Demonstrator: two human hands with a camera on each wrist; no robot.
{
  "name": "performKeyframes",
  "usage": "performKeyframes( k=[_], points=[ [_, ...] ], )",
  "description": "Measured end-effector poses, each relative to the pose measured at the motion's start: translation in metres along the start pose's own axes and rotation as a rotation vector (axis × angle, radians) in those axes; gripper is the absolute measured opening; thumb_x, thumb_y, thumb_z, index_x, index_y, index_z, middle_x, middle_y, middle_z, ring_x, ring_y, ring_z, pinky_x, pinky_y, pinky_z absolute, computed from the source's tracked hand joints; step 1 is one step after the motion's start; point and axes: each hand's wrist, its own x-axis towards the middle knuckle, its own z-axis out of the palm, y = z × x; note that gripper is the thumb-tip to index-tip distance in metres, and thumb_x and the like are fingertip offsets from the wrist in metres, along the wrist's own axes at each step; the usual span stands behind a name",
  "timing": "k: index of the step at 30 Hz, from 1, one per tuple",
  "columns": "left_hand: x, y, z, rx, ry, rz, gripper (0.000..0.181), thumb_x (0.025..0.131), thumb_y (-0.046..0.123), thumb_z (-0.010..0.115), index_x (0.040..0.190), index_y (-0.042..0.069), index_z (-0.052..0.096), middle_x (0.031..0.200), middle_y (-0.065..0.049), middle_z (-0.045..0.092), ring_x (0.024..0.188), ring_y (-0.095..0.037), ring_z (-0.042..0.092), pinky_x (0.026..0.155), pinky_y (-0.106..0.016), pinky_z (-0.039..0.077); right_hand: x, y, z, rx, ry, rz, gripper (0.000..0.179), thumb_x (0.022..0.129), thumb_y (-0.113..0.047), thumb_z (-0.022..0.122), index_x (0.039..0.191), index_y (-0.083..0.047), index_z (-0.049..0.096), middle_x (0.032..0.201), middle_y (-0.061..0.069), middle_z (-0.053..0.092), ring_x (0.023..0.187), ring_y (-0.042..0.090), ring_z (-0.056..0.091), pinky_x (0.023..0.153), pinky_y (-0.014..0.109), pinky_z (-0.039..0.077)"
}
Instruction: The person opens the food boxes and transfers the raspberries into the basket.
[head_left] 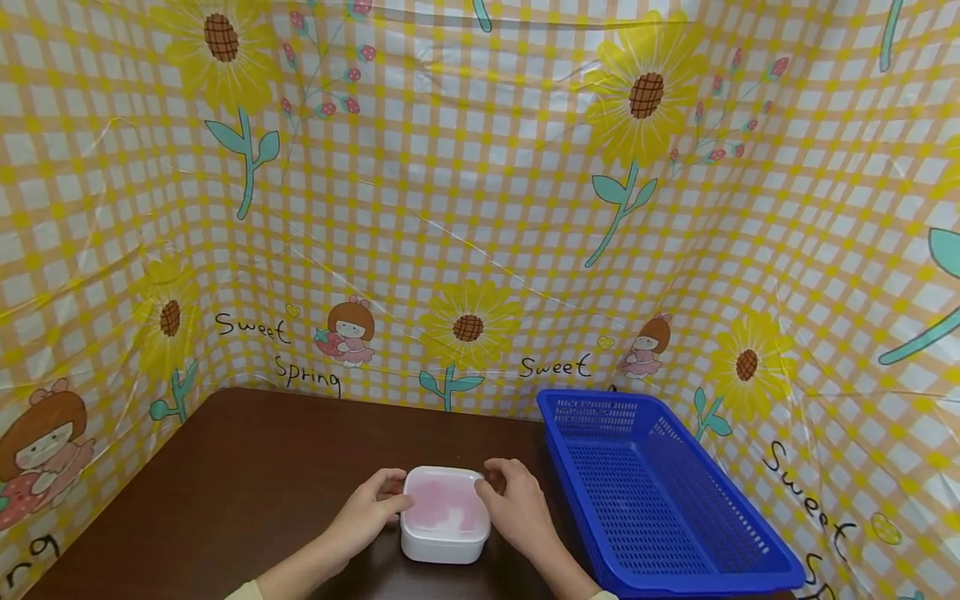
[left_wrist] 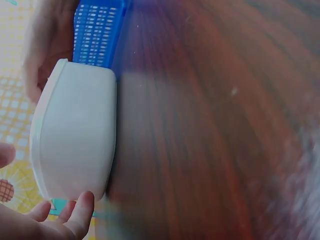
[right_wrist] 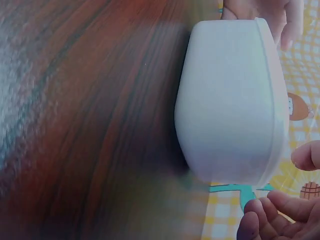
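Note:
A white lidded food container (head_left: 444, 546) stands upright on the dark brown table, its see-through lid (head_left: 442, 500) showing pink beneath. My left hand (head_left: 369, 510) is at its left side, thumb above the lid's edge. In the left wrist view, the left fingertips (left_wrist: 86, 200) reach the container's side wall while the thumb stays off the lid. At the right back corner is my right hand (head_left: 517, 504), fingers loosely bent beside the lid. The right wrist view shows these fingertips (right_wrist: 250, 210) close by the container (right_wrist: 227, 100), with the thumb apart from it.
A large blue plastic basket (head_left: 592, 517) with slotted walls stands right of the container, near my right forearm. The brown table (head_left: 247, 483) extends to the left. Checked sunflower-print cloth (head_left: 420, 208) hangs around the back and both sides.

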Motion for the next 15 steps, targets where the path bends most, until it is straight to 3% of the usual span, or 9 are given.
performKeyframes(
  k=[8,15],
  points=[
    [0.004,-0.008,0.002,-0.067,-0.053,-0.057,0.067,0.093,0.029,0.069,0.144,-0.002,0.041,0.133,-0.02,0.054,0.117,-0.029,0.057,0.093,-0.045,0.052,0.005,0.005,0.01,0.072,-0.016,0.1,0.032,0.087,-0.023,0.071,0.111,-0.003,0.072,0.085,0.0,0.058,0.079,0.013,0.052,0.067,0.028,0.042],
    [0.001,-0.011,0.001,-0.058,-0.134,-0.033,0.085,0.085,0.028,0.08,0.151,0.002,0.033,0.145,-0.024,0.046,0.13,-0.042,0.048,0.096,-0.051,0.05,0.003,0.005,0.013,0.199,-0.092,0.229,0.031,0.09,-0.025,0.068,0.11,-0.003,0.073,0.092,0.002,0.065,0.088,0.016,0.056,0.074,0.03,0.045]
  ],
)
